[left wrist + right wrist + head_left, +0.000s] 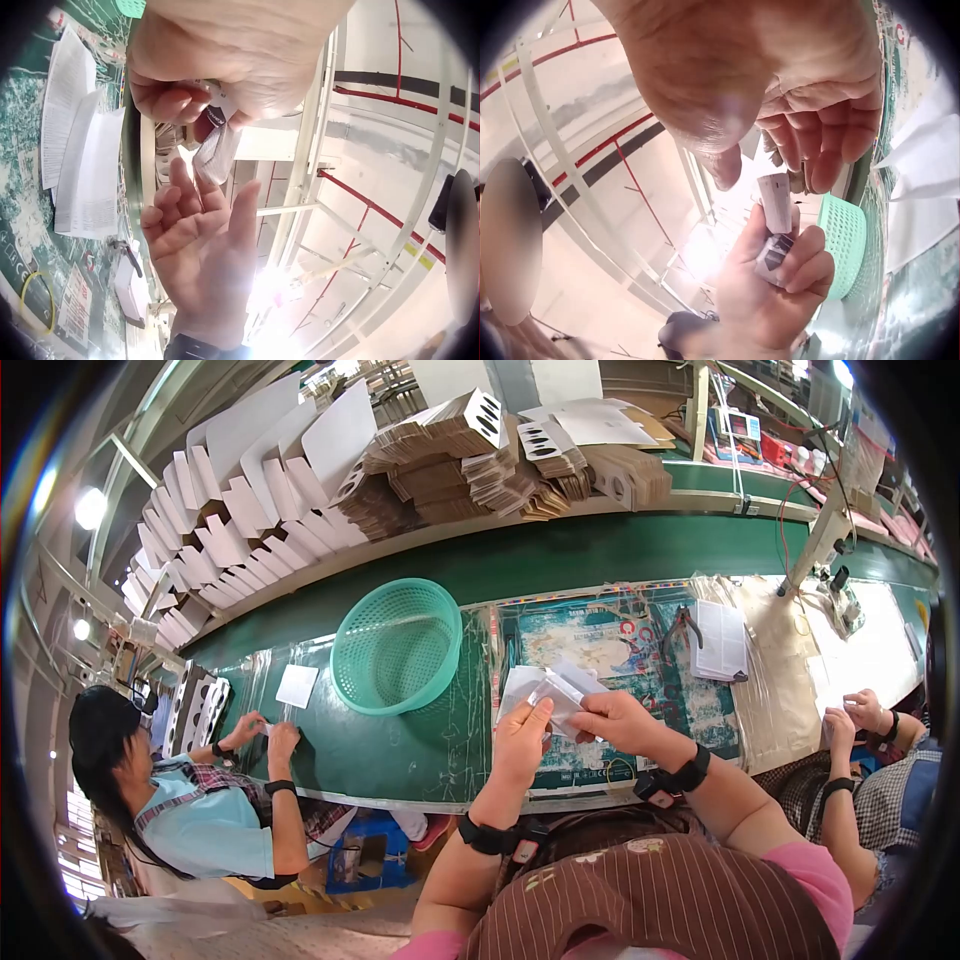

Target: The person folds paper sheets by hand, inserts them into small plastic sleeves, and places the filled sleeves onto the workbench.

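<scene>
My left hand [522, 732] grips a small whitish packet [556, 695] with dark print, thumb on top and fingers curled under it. In the right wrist view the packet [775, 204] sticks up out of the left hand's curled fingers. My right hand [620, 722] is close against the packet's other side. The left wrist view shows that right hand [199, 259] with its thumb well apart from its loosely bent fingers, the fingertips right at the packet's lower end. Folded printed sheets [82, 157] lie on the worktop below the hands.
A green plastic basket [395, 650] stands to the left. Beyond the hands lie pliers [683, 628] and a stack of printed leaflets [718, 640]. One person [205, 820] works at the left, another [860, 790] at the right. Cardboard pieces [430, 470] fill the back shelf.
</scene>
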`<state>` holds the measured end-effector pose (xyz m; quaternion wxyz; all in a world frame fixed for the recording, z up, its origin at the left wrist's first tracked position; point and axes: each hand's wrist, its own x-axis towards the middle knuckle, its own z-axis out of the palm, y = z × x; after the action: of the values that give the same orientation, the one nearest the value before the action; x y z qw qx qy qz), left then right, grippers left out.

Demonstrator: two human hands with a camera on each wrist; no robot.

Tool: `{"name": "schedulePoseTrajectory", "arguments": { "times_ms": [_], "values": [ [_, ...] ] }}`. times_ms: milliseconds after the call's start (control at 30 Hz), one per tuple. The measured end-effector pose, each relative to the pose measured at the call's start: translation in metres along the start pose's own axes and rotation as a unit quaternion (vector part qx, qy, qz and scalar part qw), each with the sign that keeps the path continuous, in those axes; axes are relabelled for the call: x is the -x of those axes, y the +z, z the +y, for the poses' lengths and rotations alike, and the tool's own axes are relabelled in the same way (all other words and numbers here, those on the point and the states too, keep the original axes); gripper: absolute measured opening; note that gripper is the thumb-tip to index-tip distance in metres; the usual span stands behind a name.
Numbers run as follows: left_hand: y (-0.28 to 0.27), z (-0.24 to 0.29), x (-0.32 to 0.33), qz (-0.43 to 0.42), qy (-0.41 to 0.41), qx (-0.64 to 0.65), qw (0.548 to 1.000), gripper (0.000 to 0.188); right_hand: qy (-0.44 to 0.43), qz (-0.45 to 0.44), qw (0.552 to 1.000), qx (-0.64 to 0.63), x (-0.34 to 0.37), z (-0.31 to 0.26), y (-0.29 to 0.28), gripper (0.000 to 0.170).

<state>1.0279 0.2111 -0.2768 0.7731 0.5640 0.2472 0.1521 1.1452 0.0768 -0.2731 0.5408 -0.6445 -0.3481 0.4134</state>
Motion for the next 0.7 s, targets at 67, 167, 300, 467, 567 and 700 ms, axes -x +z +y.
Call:
{"name": "schedulePoseTrajectory", "arguments": {
  "times_ms": [67,167,300,467,567,700],
  "values": [
    [0.000,-0.002,-0.001,0.003,-0.011,0.014,1.000,0.023,-0.030,0.024,0.999,-0.009,0.002,-0.002,0.004,0.027],
    [-0.002,-0.002,0.001,0.003,-0.033,0.039,0.999,0.025,-0.014,0.018,0.999,0.044,0.005,-0.007,0.002,0.032],
    [-0.002,0.000,0.001,-0.008,-0.063,0.065,0.996,0.029,-0.002,-0.005,1.000,0.027,0.006,-0.004,-0.001,0.035],
    [-0.002,-0.004,-0.003,-0.006,-0.049,0.040,0.998,0.027,-0.072,0.035,0.997,-0.004,-0.001,0.009,0.011,0.034],
    [0.005,-0.003,0.000,-0.003,-0.045,0.002,0.999,0.026,-0.019,0.041,0.999,0.015,0.000,0.005,0.013,0.030],
    [0.007,-0.010,0.001,-0.008,-0.008,-0.078,0.997,0.026,0.010,0.063,0.994,0.090,-0.001,0.003,0.009,0.019]
  ]
}}
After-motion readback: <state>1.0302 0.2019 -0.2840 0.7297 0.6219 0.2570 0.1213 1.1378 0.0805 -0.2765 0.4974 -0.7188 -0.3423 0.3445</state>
